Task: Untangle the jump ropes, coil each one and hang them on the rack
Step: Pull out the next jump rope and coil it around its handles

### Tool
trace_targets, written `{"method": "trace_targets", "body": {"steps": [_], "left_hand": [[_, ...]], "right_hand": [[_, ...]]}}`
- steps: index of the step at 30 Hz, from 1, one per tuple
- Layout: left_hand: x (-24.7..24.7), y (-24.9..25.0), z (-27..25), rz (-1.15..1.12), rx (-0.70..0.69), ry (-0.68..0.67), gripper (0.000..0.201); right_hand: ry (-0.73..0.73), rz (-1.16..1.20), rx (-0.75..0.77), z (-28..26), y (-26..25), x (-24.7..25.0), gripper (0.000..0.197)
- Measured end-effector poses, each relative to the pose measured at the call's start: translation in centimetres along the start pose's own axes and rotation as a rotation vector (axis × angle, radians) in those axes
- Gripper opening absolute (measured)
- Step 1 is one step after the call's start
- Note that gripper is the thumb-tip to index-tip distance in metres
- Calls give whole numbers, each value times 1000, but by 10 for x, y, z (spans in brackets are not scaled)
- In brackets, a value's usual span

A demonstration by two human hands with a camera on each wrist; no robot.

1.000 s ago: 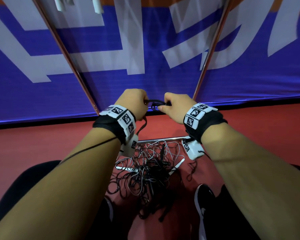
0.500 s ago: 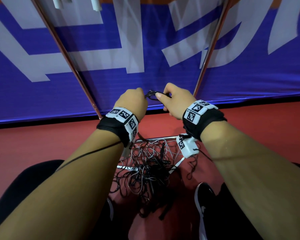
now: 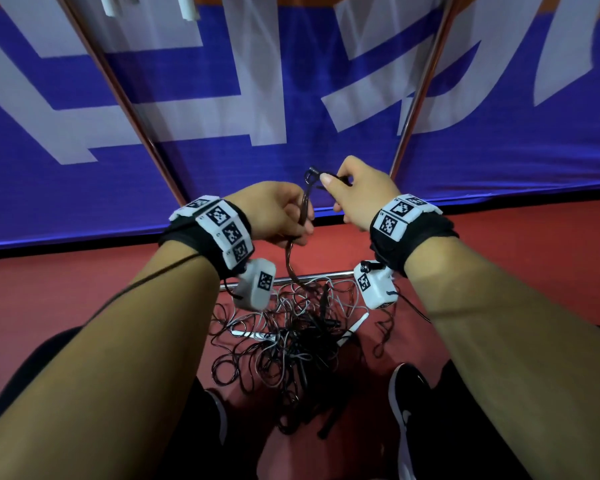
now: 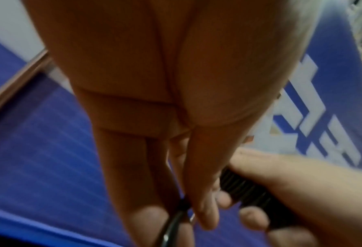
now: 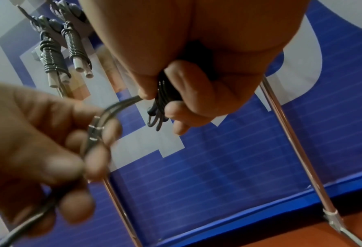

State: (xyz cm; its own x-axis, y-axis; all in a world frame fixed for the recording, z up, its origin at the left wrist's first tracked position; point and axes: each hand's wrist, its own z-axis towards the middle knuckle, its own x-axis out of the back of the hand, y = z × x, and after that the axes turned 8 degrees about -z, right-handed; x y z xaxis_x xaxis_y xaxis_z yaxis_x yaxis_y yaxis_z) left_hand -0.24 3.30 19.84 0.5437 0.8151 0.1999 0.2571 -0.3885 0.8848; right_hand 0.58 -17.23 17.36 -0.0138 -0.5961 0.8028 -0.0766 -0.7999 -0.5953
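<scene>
A black jump rope (image 3: 306,199) is held up in front of the rack. My right hand (image 3: 333,183) grips its handles with coils wound round them (image 5: 165,98), the bundle (image 4: 243,187) dark in its fist. A little lower and to the left, my left hand (image 3: 302,220) pinches the loose strands (image 5: 95,132), which run between its fingers (image 4: 171,224). From there the rope drops to a tangled pile of black and white ropes (image 3: 291,344) on the red floor between my feet.
Two slanted metal rack poles (image 3: 125,98) (image 3: 420,88) rise before a blue and white banner (image 3: 291,98). Two coiled ropes with white handles (image 5: 55,56) hang at the rack's top. A low rack crossbar (image 3: 312,277) lies behind the pile. My shoes (image 3: 407,410) flank it.
Both hands have lifted the rope higher. My right hand now sits above the left, and the left hand has turned so the strand hangs down from it to the pile.
</scene>
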Motion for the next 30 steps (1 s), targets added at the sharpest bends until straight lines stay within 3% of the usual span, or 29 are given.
{"method": "trace_targets", "body": {"steps": [6,9,15,19,23,26,30], "left_hand": [[-4,-12,11,219,36,371,28],[-7,-10,12,182,-3,435,23],[-3,-9,13,207,-50,378,8],[-3,-9,11,133,-93,320,10],[-2,-4,2,-43,-101,112,6],[-1,-4,0,-222,-118,54,7],[-2,-3,0,-95,-189,3,10]], "right_hand": [[-19,213,-73,-5,-7,-1,39],[-42,349,-138,-6,-10,0,44],[-166,686,-237,0,-14,2,38],[-163,852,-324,1,-17,4,31],[-143,921,-378,1,-16,12,30],[-170,936,-376,0,-15,17,31],[-239,956,-335,-2,-17,22,44]]}}
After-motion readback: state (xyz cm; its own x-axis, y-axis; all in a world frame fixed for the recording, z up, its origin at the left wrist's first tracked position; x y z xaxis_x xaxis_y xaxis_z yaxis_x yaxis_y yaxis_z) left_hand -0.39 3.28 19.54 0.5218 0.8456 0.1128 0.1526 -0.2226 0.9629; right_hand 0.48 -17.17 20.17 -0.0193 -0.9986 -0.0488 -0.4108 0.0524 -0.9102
